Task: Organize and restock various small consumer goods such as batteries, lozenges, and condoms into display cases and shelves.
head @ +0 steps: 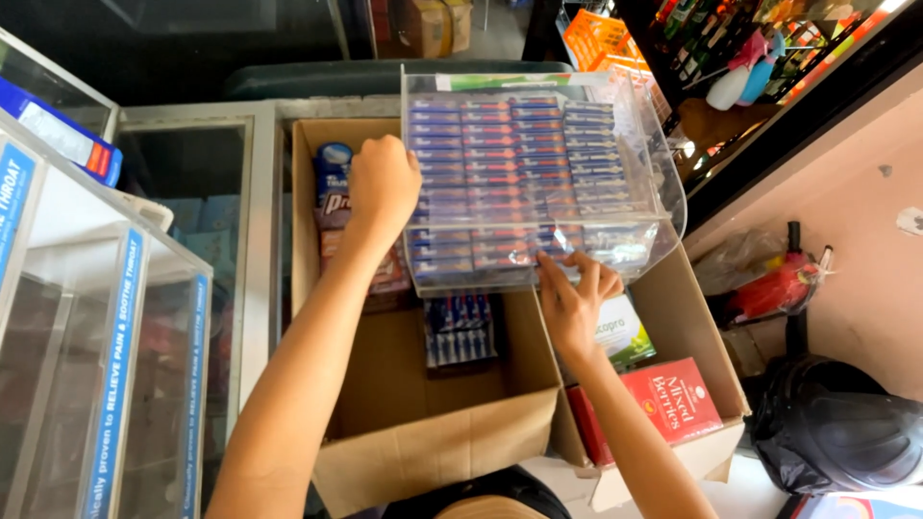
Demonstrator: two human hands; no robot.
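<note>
One clear acrylic display case [615, 192], open-topped with a curved right wall, held tilted above two open cardboard boxes; it carries four columns of small flat blue-and-red packets [510, 154], stacked in tight rows (the exact count per column cannot be read). Left hand [383, 183]: closed into a fist against the case's left wall, fingers curled out of sight, so whether they clamp the edge or only press on it cannot be told. Right hand [574, 293]: at the case's lower front edge, fingertips [556, 265] spread and touching the clear front lip from below and in front, thumb side towards the middle. The case thus lies between the two hands, the left at its upper left side, the right at its near right corner. Larger cardboard box [423, 442], directly beneath: one bundle of blue-and-white striped tubes [460, 329] on its floor, plus one blue round-topped pack [333, 165] and reddish wrapped goods near the left forearm. Second cardboard box [711, 356], to the right and touching the first: one red carton [673, 399] and one white-and-green carton [623, 332] just under the right wrist. Left of the boxes: one glass-fronted cabinet with blue edging [120, 365]. Far right, on the floor: one dark helmet [846, 428] and one red object [781, 286].
</note>
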